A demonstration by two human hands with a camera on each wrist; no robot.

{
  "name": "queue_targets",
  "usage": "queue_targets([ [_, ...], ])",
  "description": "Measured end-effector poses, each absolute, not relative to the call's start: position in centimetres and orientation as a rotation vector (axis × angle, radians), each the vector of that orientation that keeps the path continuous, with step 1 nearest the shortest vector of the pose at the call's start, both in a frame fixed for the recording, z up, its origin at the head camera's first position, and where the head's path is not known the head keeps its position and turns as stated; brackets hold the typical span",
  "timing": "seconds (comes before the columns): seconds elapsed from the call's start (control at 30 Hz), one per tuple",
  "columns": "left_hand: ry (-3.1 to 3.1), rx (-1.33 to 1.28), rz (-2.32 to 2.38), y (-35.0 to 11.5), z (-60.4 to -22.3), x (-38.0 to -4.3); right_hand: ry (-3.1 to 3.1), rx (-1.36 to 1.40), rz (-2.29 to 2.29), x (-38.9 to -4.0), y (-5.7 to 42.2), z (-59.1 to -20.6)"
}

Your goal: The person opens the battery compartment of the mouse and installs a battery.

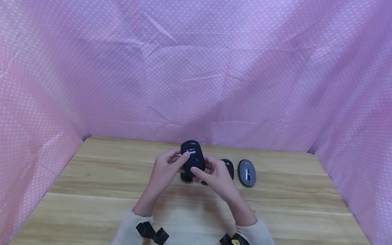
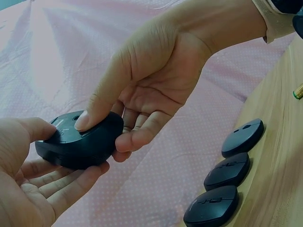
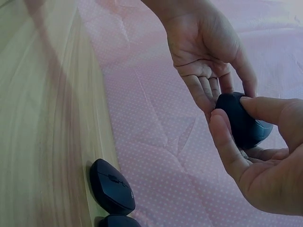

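Note:
Both hands hold one black computer mouse (image 1: 192,159) above the table, its underside with white print turned up to the head view. My left hand (image 1: 164,172) grips its left side, thumb on the underside and fingers beneath. On the lower right, my right hand (image 1: 219,181) pinches the mouse with its thumb on the underside. In the left wrist view the left hand (image 2: 23,175) supports the mouse (image 2: 85,146) from below. The right wrist view shows the right hand (image 3: 270,175) curled round the same mouse (image 3: 244,123).
A grey mouse (image 1: 246,173) and a black mouse (image 1: 228,168) lie on the wooden table (image 1: 106,192); another dark mouse (image 1: 186,177) is partly hidden by the hands. A small gold-and-green object (image 2: 298,91) lies at the left wrist view's right edge. Pink dotted cloth (image 1: 199,80) surrounds the table.

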State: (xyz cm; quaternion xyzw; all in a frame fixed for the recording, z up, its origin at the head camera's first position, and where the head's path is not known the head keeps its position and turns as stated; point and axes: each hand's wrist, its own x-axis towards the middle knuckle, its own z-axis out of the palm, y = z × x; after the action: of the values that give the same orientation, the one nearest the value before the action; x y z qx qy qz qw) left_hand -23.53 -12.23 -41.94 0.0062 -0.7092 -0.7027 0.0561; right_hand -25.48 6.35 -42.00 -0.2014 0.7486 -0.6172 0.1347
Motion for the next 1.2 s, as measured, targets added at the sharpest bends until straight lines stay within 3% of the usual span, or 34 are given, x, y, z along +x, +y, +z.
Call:
queue_targets([
  [0.43, -2.131, -0.067, -2.240, -11.5, -42.0, -23.7, 2.187, -0.266, -2.025, -25.6, 5.6, -42.3],
  [1.2, -2.064, 0.023, -2.126, -12.7, -41.8, -24.1, 2.209, -0.319, -1.856, -25.8, 6.2, -41.7],
])
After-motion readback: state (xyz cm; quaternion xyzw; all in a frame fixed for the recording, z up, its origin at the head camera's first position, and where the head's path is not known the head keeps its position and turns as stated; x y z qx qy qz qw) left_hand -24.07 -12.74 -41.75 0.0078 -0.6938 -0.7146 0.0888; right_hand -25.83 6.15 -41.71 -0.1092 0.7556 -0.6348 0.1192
